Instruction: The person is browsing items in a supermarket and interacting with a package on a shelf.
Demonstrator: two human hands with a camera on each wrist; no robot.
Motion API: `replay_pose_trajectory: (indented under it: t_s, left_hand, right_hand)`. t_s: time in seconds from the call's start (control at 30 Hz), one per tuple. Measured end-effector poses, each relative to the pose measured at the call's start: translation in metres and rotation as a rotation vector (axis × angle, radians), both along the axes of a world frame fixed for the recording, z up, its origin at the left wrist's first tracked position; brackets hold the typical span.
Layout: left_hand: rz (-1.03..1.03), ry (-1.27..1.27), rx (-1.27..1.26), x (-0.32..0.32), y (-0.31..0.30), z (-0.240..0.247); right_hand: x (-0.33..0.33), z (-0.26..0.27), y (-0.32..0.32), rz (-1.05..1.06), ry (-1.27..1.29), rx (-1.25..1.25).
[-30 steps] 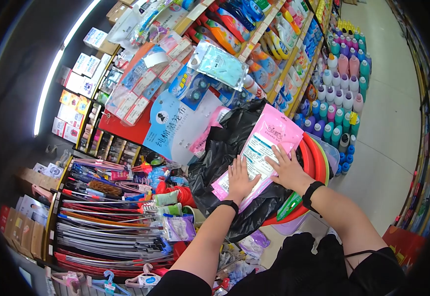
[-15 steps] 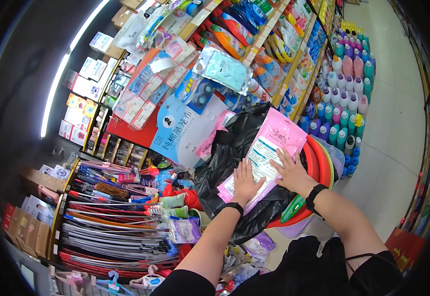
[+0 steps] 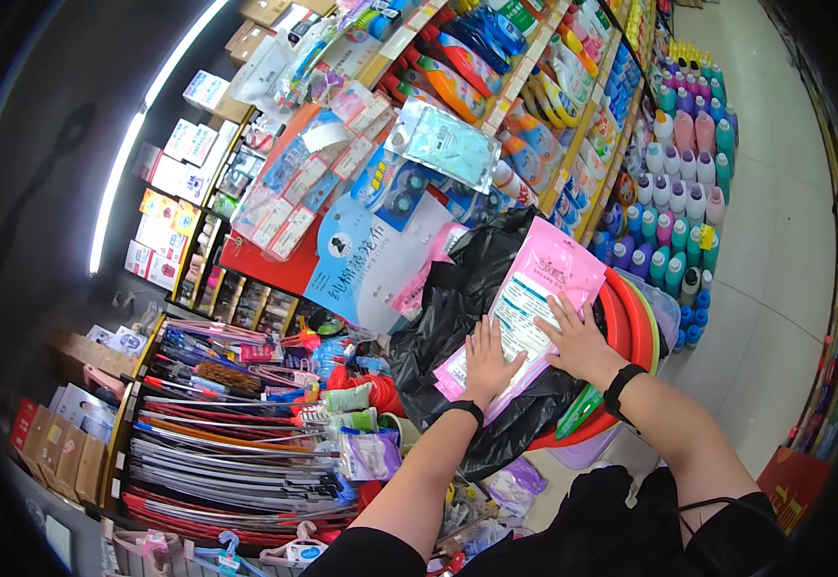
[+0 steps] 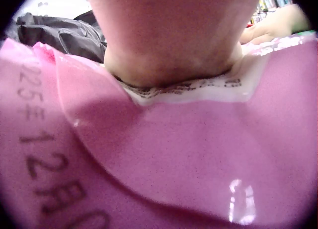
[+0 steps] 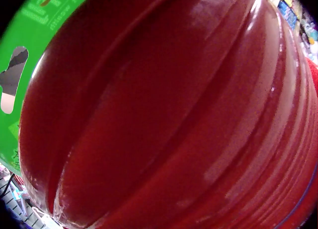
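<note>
A flat pink printed package (image 3: pixel 561 258) with a white text panel lies over a crumpled black plastic bag (image 3: pixel 462 274). On its lower left part rests my left hand (image 3: pixel 489 365), fingers straight. My right hand (image 3: pixel 581 343) lies on its right edge with the fingers spread. Close up in the left wrist view, the glossy pink package (image 4: pixel 198 149) spreads under the heel of the left hand (image 4: pixel 171 45), with dark date print at the left. Red plastic basins (image 3: pixel 618 317) stand beneath, right of the bag. A green tag (image 3: pixel 581 412) sits by the right wrist.
Mop and broom poles (image 3: pixel 236 452) are stacked at left. Blue-and-white hanging packaging (image 3: pixel 356 255) is close behind the bag. Detergent bottles (image 3: pixel 453 87) fill the shelves beyond. Rows of bottles (image 3: pixel 674 197) stand on the floor (image 3: pixel 770 260) at right.
The head view has shifted slightly, so the whole scene sits a little further right and lower. Both hands stay flat on the pink package, which lies in the same place on the bag.
</note>
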State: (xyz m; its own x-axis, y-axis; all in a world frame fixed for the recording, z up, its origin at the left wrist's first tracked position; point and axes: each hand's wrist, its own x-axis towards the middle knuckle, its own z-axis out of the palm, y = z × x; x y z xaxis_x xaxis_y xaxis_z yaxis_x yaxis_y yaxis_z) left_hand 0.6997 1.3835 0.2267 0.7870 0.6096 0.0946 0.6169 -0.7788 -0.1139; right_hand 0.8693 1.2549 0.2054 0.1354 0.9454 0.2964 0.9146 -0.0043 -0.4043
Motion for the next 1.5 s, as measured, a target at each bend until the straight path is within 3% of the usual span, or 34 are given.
replay_pose_trajectory:
  t_s: [1.5]
  left_hand:
    - [-0.027, -0.043, 0.045, -0.0016, 0.0046, -0.0047]
  right_hand:
    - [-0.0022, -0.0013, 0.0032, -0.013, -0.068, 0.008]
